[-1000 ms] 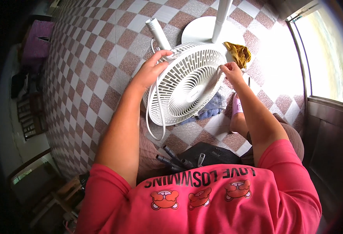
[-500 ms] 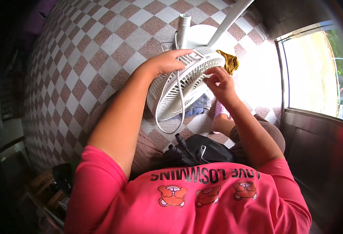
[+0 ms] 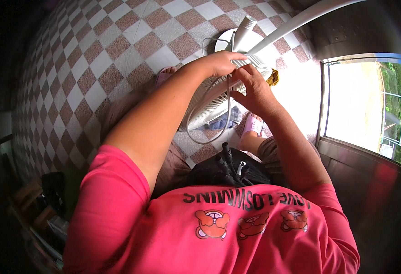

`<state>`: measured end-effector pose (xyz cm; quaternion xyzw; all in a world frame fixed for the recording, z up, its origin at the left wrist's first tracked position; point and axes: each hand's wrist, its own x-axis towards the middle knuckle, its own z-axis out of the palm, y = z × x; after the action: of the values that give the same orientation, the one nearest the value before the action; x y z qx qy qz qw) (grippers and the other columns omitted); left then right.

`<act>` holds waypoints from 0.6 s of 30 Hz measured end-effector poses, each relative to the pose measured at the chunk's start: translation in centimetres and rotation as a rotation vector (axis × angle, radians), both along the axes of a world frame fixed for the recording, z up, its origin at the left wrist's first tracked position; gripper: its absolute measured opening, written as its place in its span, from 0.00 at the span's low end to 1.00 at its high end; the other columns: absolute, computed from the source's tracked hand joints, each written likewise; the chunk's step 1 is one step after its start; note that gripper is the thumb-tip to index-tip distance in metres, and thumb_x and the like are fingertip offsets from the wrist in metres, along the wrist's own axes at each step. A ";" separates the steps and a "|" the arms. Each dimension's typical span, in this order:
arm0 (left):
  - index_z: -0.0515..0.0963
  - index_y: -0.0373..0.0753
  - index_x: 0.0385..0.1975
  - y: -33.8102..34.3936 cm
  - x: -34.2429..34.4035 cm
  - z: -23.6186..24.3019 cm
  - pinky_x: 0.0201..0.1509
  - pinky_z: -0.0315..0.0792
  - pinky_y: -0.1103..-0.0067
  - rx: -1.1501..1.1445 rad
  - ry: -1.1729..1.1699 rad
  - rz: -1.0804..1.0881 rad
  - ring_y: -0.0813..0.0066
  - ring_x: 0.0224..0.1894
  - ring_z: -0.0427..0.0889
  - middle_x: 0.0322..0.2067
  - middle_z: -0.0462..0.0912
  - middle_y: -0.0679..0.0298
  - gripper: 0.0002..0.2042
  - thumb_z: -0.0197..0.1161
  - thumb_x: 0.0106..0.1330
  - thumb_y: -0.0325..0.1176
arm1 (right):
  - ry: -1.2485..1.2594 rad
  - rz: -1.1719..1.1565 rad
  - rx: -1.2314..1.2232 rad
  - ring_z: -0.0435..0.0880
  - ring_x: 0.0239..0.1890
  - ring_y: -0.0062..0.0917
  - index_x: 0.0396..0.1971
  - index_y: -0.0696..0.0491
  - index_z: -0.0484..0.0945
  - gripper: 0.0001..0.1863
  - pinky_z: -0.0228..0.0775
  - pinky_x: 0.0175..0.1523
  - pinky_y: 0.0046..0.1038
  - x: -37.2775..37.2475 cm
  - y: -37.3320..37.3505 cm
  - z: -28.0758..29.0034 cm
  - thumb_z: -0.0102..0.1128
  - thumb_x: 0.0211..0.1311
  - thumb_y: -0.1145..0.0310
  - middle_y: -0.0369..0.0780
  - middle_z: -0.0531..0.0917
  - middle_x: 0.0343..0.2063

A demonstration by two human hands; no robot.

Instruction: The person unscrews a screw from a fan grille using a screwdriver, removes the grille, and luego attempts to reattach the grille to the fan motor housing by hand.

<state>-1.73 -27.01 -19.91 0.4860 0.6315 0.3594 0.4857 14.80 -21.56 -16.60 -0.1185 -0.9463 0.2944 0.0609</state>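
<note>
checkered brown-and-white floor (image 3: 89,80); bright framed opening (image 3: 353,100) at right; dark panel (image 3: 346,180) beneath

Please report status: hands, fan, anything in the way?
Left hand and right hand close together at upper edge of fan. Fan tilted. Pale cable loops across its front, maybe obstructing.

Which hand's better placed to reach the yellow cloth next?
Probably the right: the right hand is nearer the yellow cloth; the left hand is farther left, by the white fan.
</note>
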 end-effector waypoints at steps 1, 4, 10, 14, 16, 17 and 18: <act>0.65 0.42 0.62 -0.1 0.2 0.1 0.63 0.63 0.74 -0.005 -0.028 0.005 0.68 0.61 0.68 0.61 0.68 0.58 0.26 0.51 0.61 0.23 | 0.017 0.001 0.010 0.76 0.45 0.39 0.38 0.51 0.74 0.19 0.71 0.49 0.37 0.0 0.2 -0.1 0.68 0.43 0.73 0.42 0.74 0.39; 0.64 0.43 0.63 -0.4 -0.3 -1.8 0.63 0.62 0.75 0.057 -0.119 0.018 0.70 0.59 0.69 0.60 0.69 0.59 0.24 0.49 0.64 0.28 | 0.033 0.048 -0.015 0.79 0.42 0.36 0.40 0.53 0.74 0.19 0.74 0.47 0.34 -0.8 -0.1 0.6 0.67 0.44 0.74 0.41 0.76 0.38; 0.66 0.44 0.62 0.1 0.2 -3.1 0.62 0.63 0.75 0.094 -0.163 0.009 0.71 0.58 0.70 0.59 0.70 0.59 0.22 0.45 0.66 0.28 | -0.107 0.026 0.077 0.80 0.42 0.32 0.38 0.53 0.74 0.18 0.73 0.46 0.31 -0.9 0.0 0.8 0.68 0.44 0.75 0.39 0.77 0.36; 0.68 0.44 0.60 0.1 0.0 -3.4 0.59 0.65 0.77 0.079 -0.263 0.037 0.71 0.54 0.73 0.55 0.74 0.58 0.22 0.48 0.64 0.30 | -0.201 0.059 0.299 0.77 0.46 0.29 0.37 0.48 0.75 0.16 0.64 0.52 0.35 -1.4 -0.2 1.9 0.67 0.45 0.69 0.34 0.78 0.38; 0.66 0.43 0.62 0.1 0.2 -2.5 0.62 0.63 0.76 0.012 -0.328 0.026 0.71 0.59 0.69 0.59 0.70 0.58 0.22 0.45 0.66 0.29 | -0.243 0.070 0.342 0.75 0.48 0.28 0.36 0.47 0.76 0.15 0.62 0.54 0.36 -1.3 -0.2 2.3 0.67 0.45 0.68 0.33 0.78 0.38; 0.65 0.43 0.62 0.1 0.1 -2.5 0.61 0.64 0.76 0.052 -0.299 0.032 0.71 0.58 0.71 0.58 0.71 0.59 0.23 0.45 0.65 0.28 | -0.254 0.091 0.326 0.74 0.50 0.28 0.35 0.47 0.76 0.15 0.61 0.54 0.36 -1.6 -0.5 2.5 0.67 0.45 0.69 0.33 0.78 0.38; 0.65 0.43 0.62 0.0 0.0 -2.4 0.60 0.65 0.76 0.093 -0.269 0.039 0.71 0.56 0.72 0.58 0.72 0.59 0.24 0.45 0.63 0.27 | -0.266 0.112 0.311 0.72 0.51 0.28 0.34 0.47 0.76 0.14 0.61 0.54 0.37 -1.8 -0.9 2.7 0.67 0.45 0.69 0.33 0.78 0.38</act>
<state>-1.69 -26.98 -22.36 0.4431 0.5525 0.4594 0.5361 13.00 -22.50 -13.94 -0.0925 -0.9852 0.1296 -0.0635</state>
